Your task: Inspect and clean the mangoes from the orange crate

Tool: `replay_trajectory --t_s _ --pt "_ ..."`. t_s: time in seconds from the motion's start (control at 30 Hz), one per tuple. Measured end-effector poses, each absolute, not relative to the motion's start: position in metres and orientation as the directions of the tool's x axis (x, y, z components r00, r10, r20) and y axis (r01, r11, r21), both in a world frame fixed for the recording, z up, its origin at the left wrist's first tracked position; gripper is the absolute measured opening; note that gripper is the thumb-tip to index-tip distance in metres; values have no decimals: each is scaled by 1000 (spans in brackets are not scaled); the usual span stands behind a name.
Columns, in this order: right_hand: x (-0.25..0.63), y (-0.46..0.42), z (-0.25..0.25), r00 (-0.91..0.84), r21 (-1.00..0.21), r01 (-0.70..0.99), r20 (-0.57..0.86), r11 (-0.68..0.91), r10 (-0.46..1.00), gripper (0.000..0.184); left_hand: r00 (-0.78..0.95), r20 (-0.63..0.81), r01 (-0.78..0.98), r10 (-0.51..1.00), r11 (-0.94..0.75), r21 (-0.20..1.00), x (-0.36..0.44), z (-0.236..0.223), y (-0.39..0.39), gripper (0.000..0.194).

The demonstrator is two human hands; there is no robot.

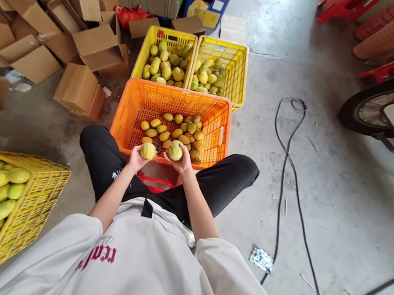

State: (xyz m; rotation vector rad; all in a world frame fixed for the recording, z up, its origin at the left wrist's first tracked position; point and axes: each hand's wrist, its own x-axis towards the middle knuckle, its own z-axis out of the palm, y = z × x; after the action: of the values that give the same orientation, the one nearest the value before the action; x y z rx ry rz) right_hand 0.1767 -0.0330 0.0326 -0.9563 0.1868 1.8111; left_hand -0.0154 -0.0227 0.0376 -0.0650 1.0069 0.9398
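I sit with my knees apart in front of an orange crate (135, 113) that holds several yellow-green fruits (181, 129). My left hand (136, 159) is closed around one pale yellow fruit (148, 151) at the crate's near rim. My right hand (182, 164) cups a greener fruit (175, 151) beside it. Both hands are close together, palms up.
Two yellow crates (147, 50) (238, 72) with fruit stand behind the orange one. A fuller yellow crate (37, 196) sits at my left. Cardboard boxes (79, 90) pile at the back left. A black cable (285, 175) runs across the concrete floor; a wheel (384, 111) stands at right.
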Motion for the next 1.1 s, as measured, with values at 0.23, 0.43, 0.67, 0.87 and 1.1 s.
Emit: replay_trajectory --t_s 0.23,0.43,0.67,0.87,1.1 --pt "171 -35 22 -211 -326 -793 -646 -515 733 16 197 -767 -701 611 634 326 -15 33 -23 32" --pt "175 -34 28 -231 -317 -827 -560 -464 795 24 80 -768 -766 635 533 361 -15 30 -24 22" --pt "175 -34 31 -153 -340 -844 -587 -414 795 30 180 -722 -665 668 623 411 -16 26 -26 17" --pt "175 -34 20 -124 -405 -782 -645 -474 754 23 181 -712 -648 678 627 432 -13 28 -25 27" --pt "169 -36 15 -121 -474 -703 -654 -529 747 21 225 -703 -706 675 610 359 -13 31 -23 31"
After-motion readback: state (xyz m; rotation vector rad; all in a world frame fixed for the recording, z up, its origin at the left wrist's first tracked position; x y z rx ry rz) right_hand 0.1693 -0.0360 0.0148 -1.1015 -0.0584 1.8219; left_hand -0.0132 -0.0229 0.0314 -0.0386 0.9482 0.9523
